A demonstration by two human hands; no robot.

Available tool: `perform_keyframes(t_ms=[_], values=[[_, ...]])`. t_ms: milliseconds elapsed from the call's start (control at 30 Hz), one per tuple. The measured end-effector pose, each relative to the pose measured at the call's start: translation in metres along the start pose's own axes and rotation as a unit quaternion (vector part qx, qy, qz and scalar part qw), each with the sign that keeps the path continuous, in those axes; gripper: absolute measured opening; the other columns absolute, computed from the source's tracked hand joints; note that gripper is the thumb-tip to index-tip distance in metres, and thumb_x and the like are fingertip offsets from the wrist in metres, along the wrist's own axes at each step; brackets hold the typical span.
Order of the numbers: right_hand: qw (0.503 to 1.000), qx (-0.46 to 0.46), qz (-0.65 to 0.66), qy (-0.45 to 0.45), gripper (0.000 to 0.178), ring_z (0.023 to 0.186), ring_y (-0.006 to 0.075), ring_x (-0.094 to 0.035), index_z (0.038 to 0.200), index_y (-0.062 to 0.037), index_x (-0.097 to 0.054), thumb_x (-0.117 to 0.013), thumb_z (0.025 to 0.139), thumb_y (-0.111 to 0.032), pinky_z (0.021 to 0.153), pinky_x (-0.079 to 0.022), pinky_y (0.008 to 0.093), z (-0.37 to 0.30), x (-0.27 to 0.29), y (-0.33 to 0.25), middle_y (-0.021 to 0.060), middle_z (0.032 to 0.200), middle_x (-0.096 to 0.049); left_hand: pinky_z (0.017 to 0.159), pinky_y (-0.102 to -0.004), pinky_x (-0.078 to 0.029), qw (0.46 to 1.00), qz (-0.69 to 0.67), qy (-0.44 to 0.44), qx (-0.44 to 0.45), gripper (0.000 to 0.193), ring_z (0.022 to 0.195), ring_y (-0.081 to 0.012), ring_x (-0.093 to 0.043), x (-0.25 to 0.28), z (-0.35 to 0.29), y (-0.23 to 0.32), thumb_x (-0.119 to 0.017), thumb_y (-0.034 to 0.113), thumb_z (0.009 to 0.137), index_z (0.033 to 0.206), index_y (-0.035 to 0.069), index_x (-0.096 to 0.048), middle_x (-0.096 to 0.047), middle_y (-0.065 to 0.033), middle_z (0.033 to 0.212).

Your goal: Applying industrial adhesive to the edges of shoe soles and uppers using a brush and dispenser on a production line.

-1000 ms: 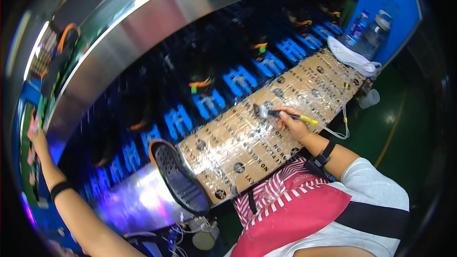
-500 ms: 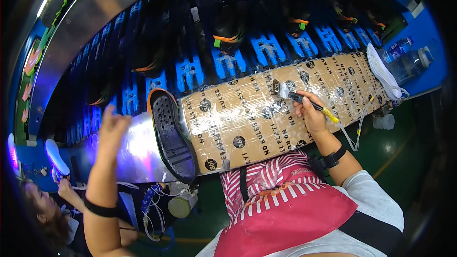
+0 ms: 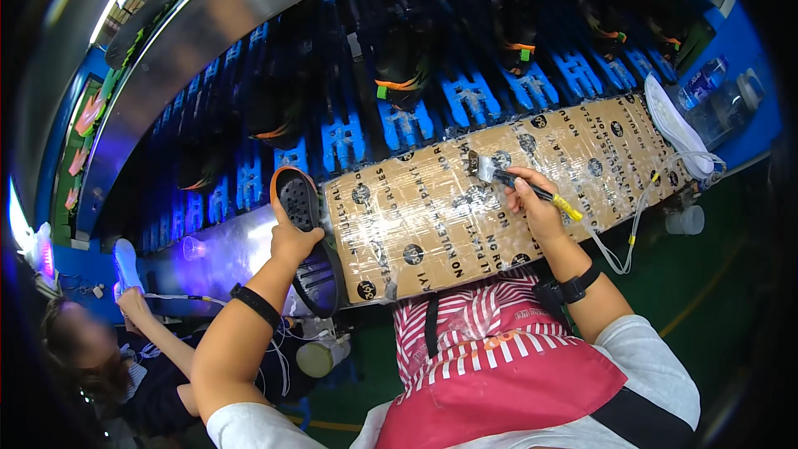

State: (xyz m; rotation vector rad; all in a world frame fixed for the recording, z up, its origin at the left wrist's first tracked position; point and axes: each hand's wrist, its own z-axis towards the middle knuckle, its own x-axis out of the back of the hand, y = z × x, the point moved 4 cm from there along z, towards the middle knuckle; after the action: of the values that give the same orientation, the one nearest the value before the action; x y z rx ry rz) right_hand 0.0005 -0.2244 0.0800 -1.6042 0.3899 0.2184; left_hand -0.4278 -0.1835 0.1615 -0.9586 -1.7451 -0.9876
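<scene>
My left hand grips the middle of a black shoe sole with an orange rim at its far end. The index finger lies along the sole's left edge and the thumb points across to the right; the other fingers are hidden. The sole rests at the left end of a tape-covered cardboard sheet. In my right hand is a brush with a dark handle, a yellow end and a thin tube trailing from it. Its bristles point left, over the cardboard.
Beyond the cardboard runs a rack of blue holders with dark, orange-edged shoe parts. A white sole, a plastic bottle and a clear jar stand at the right. A co-worker holds a pale sole at the left.
My left hand has come down and right, from blurred in the air left of the black sole onto it. My right hand keeps the brush over the cardboard, shifted slightly left. The view has shifted a little.
</scene>
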Motion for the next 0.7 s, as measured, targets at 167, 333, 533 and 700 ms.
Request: perform_keyframes(t_ms=[167, 333, 533, 700], values=[[1.0, -0.012, 0.013, -0.01, 0.03, 0.059, 0.0064, -0.054, 0.11, 0.0004, -0.056, -0.057, 0.088, -0.02, 0.052, -0.043, 0.0186, 0.0, -0.001, -0.001, 0.0051, 0.077, -0.061, 0.09, -0.0388, -0.045, 0.995, 0.045, 0.027, 0.081, 0.121, 0.107, -0.039, -0.053, 0.019, 0.003, -0.004, -0.076, 0.028, 0.058, 0.142, 0.019, 0.011, -0.046, -0.026, 0.124], [1.0, -0.019, 0.001, 0.0, 0.029, 0.059, 0.0055, -0.053, 0.11, -0.0004, -0.057, -0.057, 0.088, -0.019, 0.052, -0.043, 0.0182, -0.001, 0.0, 0.0, 0.0047, 0.076, -0.061, 0.094, -0.045, -0.039, 0.975, 0.112, 0.17, 0.093, 0.098, 0.115, -0.0416, -0.045, 0.065, 0.012, -0.02, -0.07, 0.037, 0.064, 0.142, 0.016, -0.014, -0.039, -0.0292, 0.128], [1.0, -0.003, 0.025, -0.004, 0.027, 0.059, 0.0063, -0.053, 0.11, -0.001, -0.057, -0.056, 0.088, -0.017, 0.052, -0.042, 0.0189, -0.002, 0.0, 0.001, 0.0056, 0.075, -0.061, 0.092, -0.0419, -0.037, 0.826, 0.033, 0.523, -0.206, 0.046, 0.106, -0.0386, -0.048, 0.205, 0.016, -0.002, -0.057, 0.026, 0.081, 0.114, -0.006, -0.052, -0.053, -0.0262, 0.112], [1.0, -0.009, 0.01, 0.0, 0.026, 0.059, 0.0068, -0.052, 0.109, -0.001, -0.057, -0.054, 0.089, -0.016, 0.052, -0.042, 0.0202, -0.003, 0.001, 0.002, 0.0054, 0.076, -0.061, 0.096, -0.0421, -0.034, 0.728, 0.006, 0.667, -0.159, 0.051, 0.111, -0.04, -0.047, 0.339, 0.02, -0.024, -0.049, 0.03, 0.084, 0.118, -0.008, -0.049, -0.052, -0.0285, 0.117]])
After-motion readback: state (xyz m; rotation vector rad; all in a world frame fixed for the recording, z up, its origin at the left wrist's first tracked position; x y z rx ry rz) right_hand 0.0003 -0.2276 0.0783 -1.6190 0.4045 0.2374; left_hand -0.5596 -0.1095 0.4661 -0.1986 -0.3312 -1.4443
